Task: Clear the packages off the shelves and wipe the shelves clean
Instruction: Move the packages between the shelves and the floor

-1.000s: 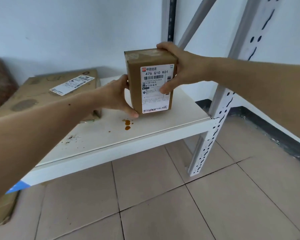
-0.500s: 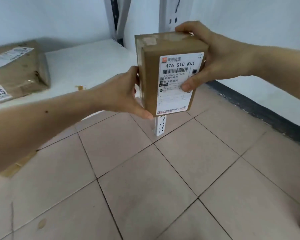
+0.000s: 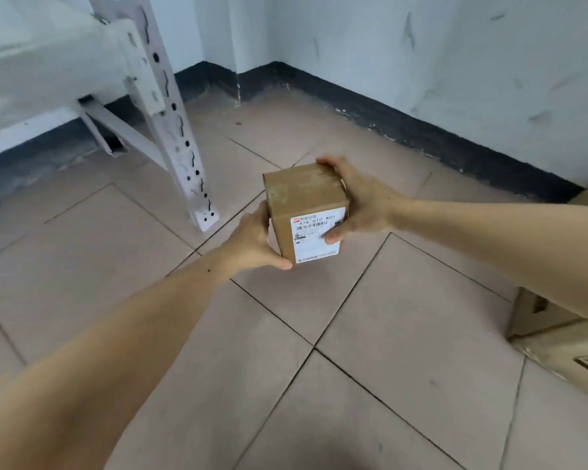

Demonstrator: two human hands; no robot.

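**Package off the shelf, on its way to the floor**

We hold the small brown package (image 3: 306, 212) in both hands at the centre of the frame, upright, its white shipping label turned toward us. Our left hand (image 3: 255, 240) cups the left side, thumb along the bottom edge at the front. Our right hand (image 3: 360, 201) wraps the right side, fingers curled over the back top corner and thumb pressed on the label. Both hands grip the package firmly; neither is free.

The package is clear of the shelf (image 3: 48, 62), which sits at the upper left with its perforated white upright (image 3: 180, 137) running down to the tiled floor (image 3: 387, 351). It is low over the tiles, though we cannot tell whether its base already touches them. At the right edge of the frame part of a large cardboard box (image 3: 557, 334) rests on the floor.

We judge we are in the clearing step: this package is being set down away from the shelving. The next move calls for lowering it until the base sits flat on the tiles, then loosening both hands together so it does not tip, since it stands taller than it is wide. After that we would go back to the shelf for whatever remains; wiping is not yet begun, and no cloth is in view.
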